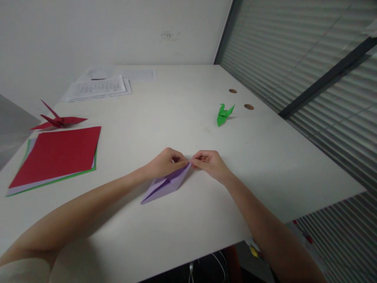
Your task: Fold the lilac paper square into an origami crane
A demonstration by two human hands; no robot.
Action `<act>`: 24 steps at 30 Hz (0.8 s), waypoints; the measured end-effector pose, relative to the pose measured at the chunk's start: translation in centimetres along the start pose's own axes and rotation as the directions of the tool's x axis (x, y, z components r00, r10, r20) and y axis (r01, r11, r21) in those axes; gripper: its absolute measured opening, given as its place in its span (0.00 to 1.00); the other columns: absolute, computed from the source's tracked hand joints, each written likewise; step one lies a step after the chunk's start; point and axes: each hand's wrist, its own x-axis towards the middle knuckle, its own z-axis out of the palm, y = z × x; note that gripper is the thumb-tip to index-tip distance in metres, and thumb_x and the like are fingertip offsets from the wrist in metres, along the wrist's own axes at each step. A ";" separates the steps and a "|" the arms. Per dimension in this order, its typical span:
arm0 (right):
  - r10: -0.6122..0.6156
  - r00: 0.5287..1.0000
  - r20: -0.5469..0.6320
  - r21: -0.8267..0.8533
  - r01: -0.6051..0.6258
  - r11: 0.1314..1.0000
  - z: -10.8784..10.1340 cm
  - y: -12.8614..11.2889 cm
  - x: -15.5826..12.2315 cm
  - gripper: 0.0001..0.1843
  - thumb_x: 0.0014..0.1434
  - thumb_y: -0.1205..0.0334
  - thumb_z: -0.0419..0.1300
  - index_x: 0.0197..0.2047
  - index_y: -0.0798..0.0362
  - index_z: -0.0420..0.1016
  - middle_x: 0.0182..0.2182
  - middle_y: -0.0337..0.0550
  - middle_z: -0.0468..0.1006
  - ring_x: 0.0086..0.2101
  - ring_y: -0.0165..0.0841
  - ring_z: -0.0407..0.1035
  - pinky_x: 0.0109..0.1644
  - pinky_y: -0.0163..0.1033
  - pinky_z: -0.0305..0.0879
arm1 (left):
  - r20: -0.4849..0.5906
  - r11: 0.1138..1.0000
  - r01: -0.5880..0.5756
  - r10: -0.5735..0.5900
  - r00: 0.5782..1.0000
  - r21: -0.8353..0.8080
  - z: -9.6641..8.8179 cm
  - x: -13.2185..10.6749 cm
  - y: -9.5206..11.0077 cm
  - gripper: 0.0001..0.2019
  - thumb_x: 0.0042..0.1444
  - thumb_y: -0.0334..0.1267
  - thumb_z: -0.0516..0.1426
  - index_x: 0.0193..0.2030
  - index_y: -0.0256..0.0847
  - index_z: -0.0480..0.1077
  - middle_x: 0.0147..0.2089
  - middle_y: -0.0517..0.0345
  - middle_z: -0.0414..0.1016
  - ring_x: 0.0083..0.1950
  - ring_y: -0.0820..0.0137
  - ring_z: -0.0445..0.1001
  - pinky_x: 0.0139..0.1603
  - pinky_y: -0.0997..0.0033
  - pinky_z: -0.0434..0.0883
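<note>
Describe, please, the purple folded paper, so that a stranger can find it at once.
On the white table, look where the left hand and the right hand come close. From there, the purple folded paper slants toward the near edge. Unlike the red paper bird and green paper bird, it is purple and handheld.

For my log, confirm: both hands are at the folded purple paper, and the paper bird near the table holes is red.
Wrong colour: in the head view, that paper bird is green. Left hand and right hand are at the purple paper.
</note>
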 end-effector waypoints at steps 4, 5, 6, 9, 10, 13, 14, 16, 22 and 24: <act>0.012 1.000 0.006 0.007 -0.012 1.000 0.1 0.0 0.0 0.19 0.44 0.47 0.70 0.26 0.55 0.75 0.22 0.39 0.76 0.25 0.28 0.69 0.33 0.37 0.67 | 0.003 1.000 0.006 -0.006 1.000 -0.004 0.1 0.0 -0.2 0.17 0.56 0.45 0.55 0.24 0.34 0.72 0.21 0.62 0.64 0.23 0.78 0.59 0.24 0.78 0.59; 0.018 1.000 0.002 0.011 -0.018 1.000 0.0 -0.1 0.0 0.20 0.44 0.45 0.70 0.26 0.55 0.75 0.22 0.39 0.76 0.25 0.28 0.69 0.33 0.36 0.67 | 0.004 1.000 0.010 -0.010 1.000 -0.007 0.1 0.0 -0.3 0.17 0.56 0.45 0.55 0.24 0.34 0.72 0.21 0.62 0.64 0.24 0.78 0.59 0.24 0.78 0.59; 0.025 1.000 -0.005 0.015 -0.025 1.000 -0.1 -0.1 0.0 0.21 0.45 0.44 0.69 0.26 0.55 0.76 0.22 0.40 0.77 0.25 0.27 0.69 0.32 0.36 0.66 | 0.005 1.000 0.013 -0.013 1.000 -0.012 0.1 0.0 -0.5 0.18 0.56 0.46 0.55 0.24 0.34 0.71 0.21 0.62 0.64 0.24 0.78 0.59 0.24 0.78 0.59; 0.027 0.999 -0.031 0.010 -0.026 1.000 -0.5 -0.4 -0.1 0.21 0.48 0.43 0.67 0.28 0.56 0.78 0.23 0.41 0.78 0.25 0.27 0.69 0.31 0.36 0.65 | 0.008 1.000 0.020 -0.020 1.000 -0.022 0.1 0.1 -0.9 0.18 0.56 0.47 0.55 0.24 0.34 0.71 0.22 0.62 0.64 0.24 0.78 0.59 0.25 0.78 0.59; 0.021 0.999 -0.028 0.007 -0.021 1.000 -0.6 -0.6 -0.1 0.21 0.48 0.44 0.67 0.29 0.56 0.78 0.24 0.41 0.78 0.25 0.28 0.69 0.32 0.36 0.65 | 0.010 1.000 0.019 -0.019 1.000 -0.024 0.1 0.1 -0.9 0.18 0.56 0.47 0.55 0.24 0.34 0.71 0.22 0.62 0.64 0.24 0.78 0.59 0.25 0.78 0.59; 0.008 1.000 0.015 0.017 -0.008 1.000 -0.8 -0.7 -0.3 0.17 0.45 0.49 0.70 0.29 0.55 0.78 0.25 0.40 0.78 0.27 0.28 0.70 0.35 0.37 0.67 | 0.011 1.000 0.009 -0.008 1.000 -0.025 0.1 0.2 -1.1 0.18 0.57 0.46 0.54 0.24 0.34 0.70 0.22 0.62 0.63 0.25 0.78 0.59 0.25 0.78 0.59; 0.007 1.000 0.027 0.024 -0.007 1.000 -0.8 -0.7 -0.3 0.16 0.44 0.51 0.71 0.29 0.55 0.78 0.25 0.40 0.78 0.28 0.28 0.70 0.36 0.37 0.67 | 0.012 1.000 0.002 -0.001 1.000 -0.023 0.1 0.2 -1.0 0.18 0.57 0.46 0.54 0.23 0.34 0.70 0.21 0.63 0.62 0.25 0.78 0.59 0.25 0.78 0.58; 0.007 1.000 0.028 0.031 -0.008 1.000 -0.6 -0.5 -0.3 0.16 0.42 0.53 0.72 0.29 0.55 0.78 0.24 0.38 0.77 0.27 0.28 0.70 0.35 0.37 0.67 | 0.011 1.000 -0.011 0.011 1.000 -0.019 0.2 0.1 -0.9 0.18 0.57 0.46 0.54 0.23 0.34 0.70 0.21 0.63 0.61 0.24 0.78 0.58 0.24 0.78 0.58; 0.016 1.000 -0.009 0.017 -0.015 1.000 -0.2 0.4 0.1 0.16 0.42 0.52 0.72 0.28 0.55 0.76 0.22 0.38 0.76 0.25 0.28 0.68 0.32 0.36 0.66 | 0.002 0.999 -0.001 0.001 1.000 -0.036 0.5 0.0 -1.0 0.17 0.57 0.46 0.55 0.26 0.34 0.74 0.23 0.60 0.67 0.25 0.77 0.62 0.26 0.77 0.61; 0.019 1.000 -0.019 0.020 -0.019 1.000 -0.1 0.4 0.1 0.16 0.42 0.52 0.72 0.28 0.55 0.76 0.22 0.37 0.75 0.25 0.27 0.68 0.31 0.36 0.65 | -0.013 0.998 0.012 -0.013 1.000 -0.061 0.6 0.1 -1.3 0.16 0.55 0.46 0.56 0.27 0.34 0.75 0.24 0.59 0.69 0.26 0.76 0.63 0.26 0.77 0.61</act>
